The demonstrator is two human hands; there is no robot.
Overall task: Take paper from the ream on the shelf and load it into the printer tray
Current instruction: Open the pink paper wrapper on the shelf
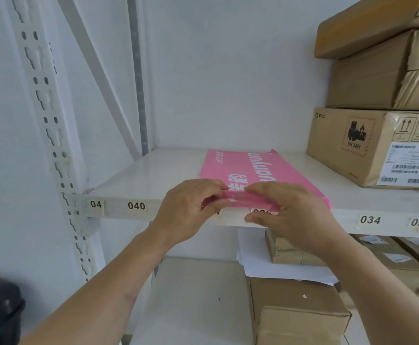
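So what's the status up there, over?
Both hands, left and right, pinching the pink ream's near wrapper edge. Ream flat on shelf. Cardboard boxes to the right, not blocking.

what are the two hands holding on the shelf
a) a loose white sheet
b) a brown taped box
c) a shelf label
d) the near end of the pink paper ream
d: the left hand and right hand both pinch the near end of the pink ream at the shelf's front edge.

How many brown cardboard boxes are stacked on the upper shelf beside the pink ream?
3, stacked at the shelf's right end: the bottom box marked UN 3481, the middle box, the top box. More may sit beyond the frame edge.
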